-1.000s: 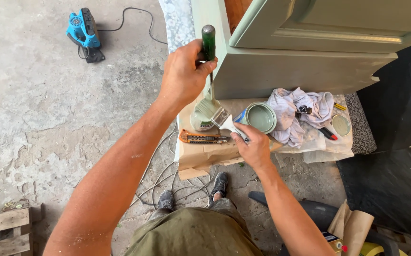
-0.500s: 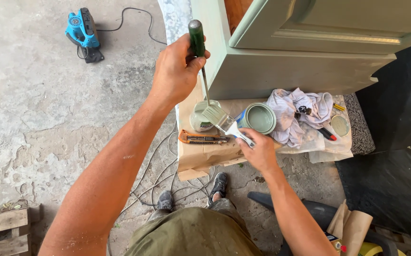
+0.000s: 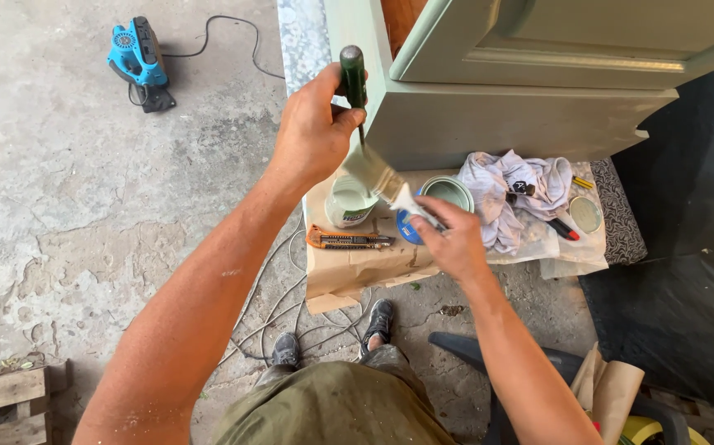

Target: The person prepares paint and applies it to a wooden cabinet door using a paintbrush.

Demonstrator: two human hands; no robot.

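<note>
power tool (image 3: 137, 59): blue, upper left of frame, cord trailing right across the concrete; well apart from both hands.
cables (image 3: 279, 301): loose loops on the floor lower centre, just beside the shoes (image 3: 334, 336); trip or snag risk, my judgement, if the feet shift.
left hand (image 3: 312, 132): raised, upper centre, forearm running up from lower left; fingers pressed together in a fist round the dark green handle of the screwdriver (image 3: 354, 86), shaft pointing down to the brush bristles.
utility knife (image 3: 349, 241): orange, on the brown paper (image 3: 357, 268) below the left hand; cannot tell if the blade is out.
open paint tin (image 3: 350, 200): centre, directly under the brush; tool and brush sit right over it, so a slip could knock it and spill on the paper.
paintbrush (image 3: 383, 177): centre, tilted, bristles upper left, loaded with pale green paint; drips likely, and a screwdriver slip would head toward the right hand's fingers.
right hand (image 3: 448, 239): centre, forearm coming from lower right; thumb and fingers pinching the brush at its handle end.
second tin (image 3: 448, 191): just beside the right hand, touching the rag.
rag (image 3: 514, 194): crumpled, centre right.
cabinet (image 3: 522, 99): green, top right, close behind the work; splatter could mark it.
</note>
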